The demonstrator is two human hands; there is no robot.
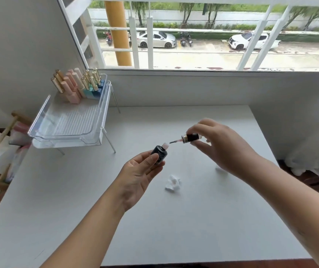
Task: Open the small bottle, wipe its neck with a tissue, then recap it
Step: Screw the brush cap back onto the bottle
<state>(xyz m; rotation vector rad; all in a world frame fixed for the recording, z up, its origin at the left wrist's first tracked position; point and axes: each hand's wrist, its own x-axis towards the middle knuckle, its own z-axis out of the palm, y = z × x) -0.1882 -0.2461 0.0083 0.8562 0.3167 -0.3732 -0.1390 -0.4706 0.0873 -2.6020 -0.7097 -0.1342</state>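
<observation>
My left hand (138,175) grips a small black bottle (159,154) above the white table, tilted so that its pale pink neck (165,146) points up and to the right. My right hand (218,144) pinches the black cap (190,137) with a gold band, held sideways. The cap's brush (174,141) points left, its tip just short of the bottle's neck. A crumpled white tissue (172,183) lies on the table below the bottle, between my two forearms. A second bit of white tissue (220,169) peeks out under my right wrist.
A clear plastic shelf on thin legs (68,130) stands at the table's back left, holding several pink and gold-capped bottles (75,84). The white table (97,209) ends at a wall under a window. Wooden furniture and bags sit on the floor at left.
</observation>
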